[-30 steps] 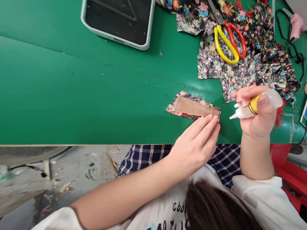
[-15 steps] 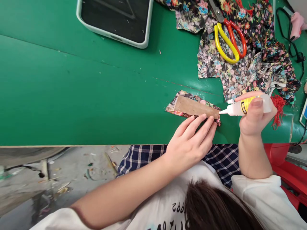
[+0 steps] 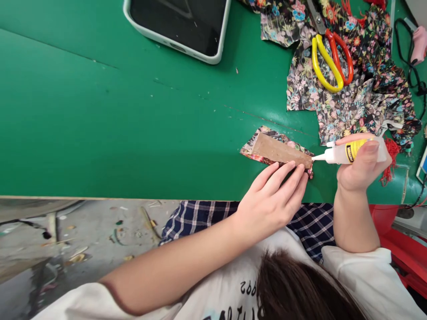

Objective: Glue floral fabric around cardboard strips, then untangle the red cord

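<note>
A flat brown strip [image 3: 282, 150] lies on a scrap of dark floral fabric [image 3: 250, 146], whose edges show around it. My left hand [image 3: 270, 200] rests with fingers stretched out, the tips touching the near edge of the strip and fabric. In my right hand [image 3: 362, 166] is a clear glue bottle [image 3: 340, 154] with a yellow label, gripped tilted nearly level. Its thin white nozzle points left and meets the right end of the strip. Whether glue is coming out, I cannot tell.
Scissors [image 3: 333, 62] with one yellow and one red handle lie on crumpled floral fabric [image 3: 303, 93]. A phone-like black slab [image 3: 176, 26] in a pale case is at the top. Red threads [image 3: 390, 162] and a pink tool [image 3: 418, 44] with a black cord sit at right.
The camera view has shifted, so the tabletop things appear a little further right. Both hands keep about the same place at the strip, the nozzle still at its right end.
</note>
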A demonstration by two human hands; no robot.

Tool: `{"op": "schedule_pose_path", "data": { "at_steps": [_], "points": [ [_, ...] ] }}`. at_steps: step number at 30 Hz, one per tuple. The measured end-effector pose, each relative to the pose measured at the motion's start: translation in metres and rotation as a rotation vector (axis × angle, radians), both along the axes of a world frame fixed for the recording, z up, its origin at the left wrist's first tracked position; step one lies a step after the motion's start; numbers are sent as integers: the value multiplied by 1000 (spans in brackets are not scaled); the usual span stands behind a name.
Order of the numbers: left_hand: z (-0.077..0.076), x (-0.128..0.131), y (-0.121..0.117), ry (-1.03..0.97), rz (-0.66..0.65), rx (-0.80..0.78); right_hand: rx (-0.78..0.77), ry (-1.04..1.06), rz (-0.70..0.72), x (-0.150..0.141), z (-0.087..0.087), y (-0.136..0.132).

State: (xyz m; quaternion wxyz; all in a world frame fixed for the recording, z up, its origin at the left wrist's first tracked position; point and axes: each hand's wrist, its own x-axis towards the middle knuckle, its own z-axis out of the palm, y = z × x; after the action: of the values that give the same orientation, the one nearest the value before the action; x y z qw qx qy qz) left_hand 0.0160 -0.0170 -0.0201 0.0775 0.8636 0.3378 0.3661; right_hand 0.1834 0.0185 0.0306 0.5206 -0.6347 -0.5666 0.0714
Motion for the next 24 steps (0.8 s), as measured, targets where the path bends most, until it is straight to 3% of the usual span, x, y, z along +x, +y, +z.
{"op": "schedule_pose_path", "data": {
  "at_steps": [24],
  "points": [
    [2,-1,1,17,-11,-15,-28,7,71,-12,-1,8]
  ]
}}
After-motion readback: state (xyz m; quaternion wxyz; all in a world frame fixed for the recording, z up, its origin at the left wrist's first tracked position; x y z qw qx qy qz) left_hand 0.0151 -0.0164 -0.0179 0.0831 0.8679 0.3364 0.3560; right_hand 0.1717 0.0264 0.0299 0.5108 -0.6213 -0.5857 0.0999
